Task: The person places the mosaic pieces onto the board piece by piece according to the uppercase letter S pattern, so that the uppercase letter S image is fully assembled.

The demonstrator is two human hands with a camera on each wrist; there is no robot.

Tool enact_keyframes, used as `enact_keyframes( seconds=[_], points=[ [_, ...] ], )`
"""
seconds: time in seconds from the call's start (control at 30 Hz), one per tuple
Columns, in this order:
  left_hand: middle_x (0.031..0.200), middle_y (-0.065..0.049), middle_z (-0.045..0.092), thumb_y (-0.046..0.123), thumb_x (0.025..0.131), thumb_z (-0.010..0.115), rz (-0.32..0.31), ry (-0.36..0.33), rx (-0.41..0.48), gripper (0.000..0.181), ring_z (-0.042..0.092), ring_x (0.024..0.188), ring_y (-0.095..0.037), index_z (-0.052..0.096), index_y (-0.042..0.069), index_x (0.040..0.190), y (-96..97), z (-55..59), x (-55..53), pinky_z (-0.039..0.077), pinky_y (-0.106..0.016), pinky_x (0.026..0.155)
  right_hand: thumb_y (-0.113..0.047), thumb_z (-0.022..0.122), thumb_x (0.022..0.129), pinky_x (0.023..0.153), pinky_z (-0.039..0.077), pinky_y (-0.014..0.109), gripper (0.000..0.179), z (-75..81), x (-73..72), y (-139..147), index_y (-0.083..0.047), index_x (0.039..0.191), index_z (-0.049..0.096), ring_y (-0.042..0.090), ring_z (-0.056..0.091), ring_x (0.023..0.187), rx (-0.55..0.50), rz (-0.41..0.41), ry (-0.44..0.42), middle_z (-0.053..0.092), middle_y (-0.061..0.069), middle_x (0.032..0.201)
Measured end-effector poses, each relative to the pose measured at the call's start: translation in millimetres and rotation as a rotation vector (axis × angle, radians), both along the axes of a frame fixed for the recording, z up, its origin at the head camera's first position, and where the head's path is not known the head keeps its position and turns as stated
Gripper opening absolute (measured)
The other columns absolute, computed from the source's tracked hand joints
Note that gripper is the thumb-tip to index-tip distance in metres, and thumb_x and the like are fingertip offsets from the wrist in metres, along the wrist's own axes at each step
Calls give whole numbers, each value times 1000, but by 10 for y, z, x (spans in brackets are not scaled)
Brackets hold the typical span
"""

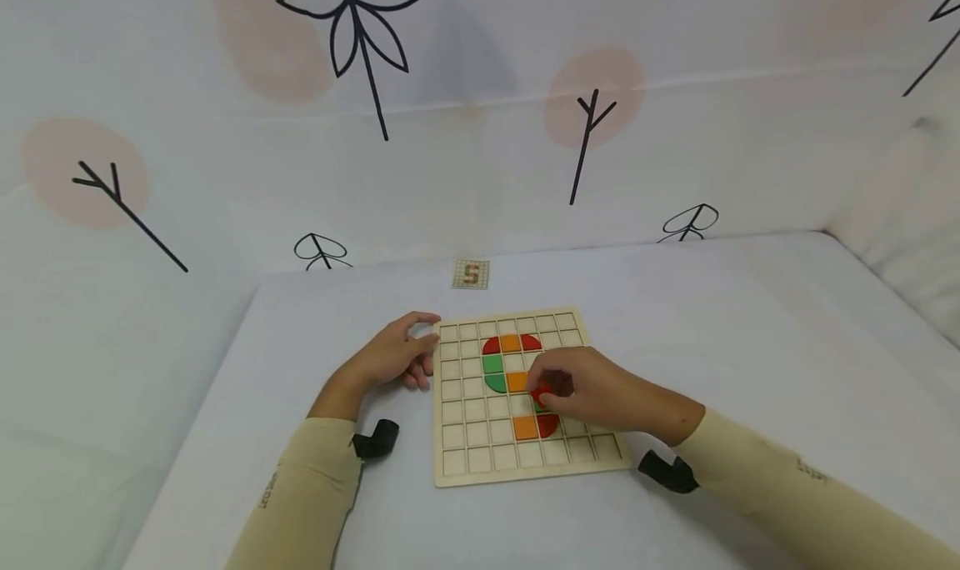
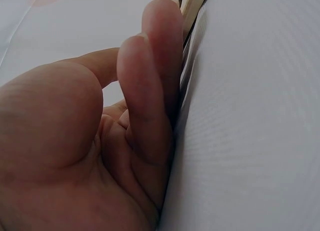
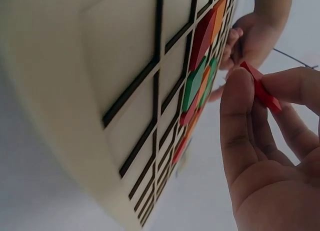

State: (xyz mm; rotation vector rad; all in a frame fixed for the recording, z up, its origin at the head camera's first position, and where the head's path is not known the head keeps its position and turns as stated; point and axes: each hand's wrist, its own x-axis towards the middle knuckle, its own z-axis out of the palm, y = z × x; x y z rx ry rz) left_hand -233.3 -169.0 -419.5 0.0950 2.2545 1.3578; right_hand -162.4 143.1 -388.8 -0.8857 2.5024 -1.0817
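A square wooden grid board (image 1: pixel 533 475) lies on the table, with red, orange and green tiles set in its cells. My right hand (image 1: pixel 592 387) is over the right middle of the board. Its thumb and finger pinch a small red tile (image 3: pixel 260 87), held just off the board in the right wrist view. A green tile (image 3: pixel 193 85) and a red quarter-round tile (image 3: pixel 202 36) sit in nearby cells. My left hand (image 1: pixel 393 353) rests on the table at the board's left edge, thumb and index finger touching that edge; in the left wrist view its fingertips (image 2: pixel 162 21) meet the board's side.
A small pattern card (image 1: pixel 471 274) with an S-like figure lies behind the board. White cloth covers the table (image 1: pixel 750 328), and a printed fabric backdrop (image 1: pixel 480 170) rises at the back. Black wrist-camera mounts (image 1: pixel 667 472) stick out from both sleeves.
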Motion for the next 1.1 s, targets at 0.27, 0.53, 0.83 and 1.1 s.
enact_keyframes(
  seconds=[0.27, 0.53, 0.83, 1.1],
  points=[
    [75, -7, 64, 29, 106, 51, -9, 8, -2, 45, 65, 56, -16, 39, 24, 148, 6, -16, 9, 52, -27, 55, -5, 70, 91, 71, 52, 20, 16, -19, 6, -141, -13, 104, 72, 9, 56, 80, -1, 19, 17, 70, -3, 99],
    [75, -8, 65, 30, 106, 51, -8, 16, -18, 45, 65, 57, -17, 38, 25, 149, 18, 1, 13, 53, -28, 55, -11, 74, 90, 69, 52, 22, 9, -6, 10, -274, -18, 95, 71, 10, 57, 77, 13, 12, -11, 63, -11, 81],
    [76, -8, 65, 29, 106, 52, -2, 14, -23, 45, 66, 57, -18, 38, 25, 149, 31, 24, -4, 54, -28, 55, -9, 75, 89, 69, 53, 21, 12, -70, 3, -373, -18, 89, 68, 7, 58, 76, -21, 23, -34, 64, -11, 80],
    [75, -8, 65, 28, 106, 51, -1, 14, -28, 45, 66, 57, -17, 39, 25, 148, 23, 12, 1, 53, -28, 55, -10, 75, 89, 65, 51, 21, 10, -99, -2, -410, -17, 87, 69, 7, 56, 72, -5, 38, -42, 62, -9, 76]
  ],
)
